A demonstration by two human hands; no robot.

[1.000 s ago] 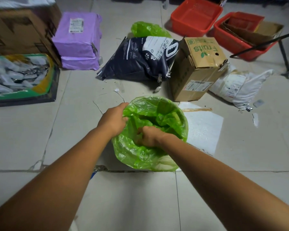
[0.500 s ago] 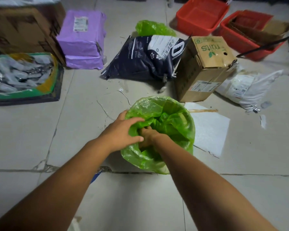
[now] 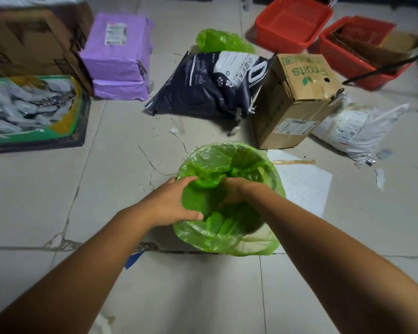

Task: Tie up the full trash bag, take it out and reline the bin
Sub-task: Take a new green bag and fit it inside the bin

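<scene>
A round bin stands on the tiled floor, lined with a green plastic bag (image 3: 217, 160) whose edge is draped over the bin's pale side (image 3: 256, 242). My left hand (image 3: 171, 203) sits at the near left rim and grips a fold of the liner between thumb and fingers. Inside the bin, my right hand (image 3: 234, 191) reaches down with its fingers curled into the green plastic; its fingertips are hidden. A second green bag (image 3: 222, 42), bunched and full, lies on the floor behind a dark sack.
Behind the bin lie a dark blue pet-litter sack (image 3: 210, 85), a "Fruits" cardboard box (image 3: 297, 97) and a white parcel bag (image 3: 357, 128). Purple parcels (image 3: 118, 56) and boxes stand at the left, red crates (image 3: 292, 22) at the back right. A white sheet (image 3: 302, 186) lies right of the bin.
My left hand moved from the outer left rim over the edge and took hold of the liner. My right hand went deeper into the bin. The view shifted slightly.
</scene>
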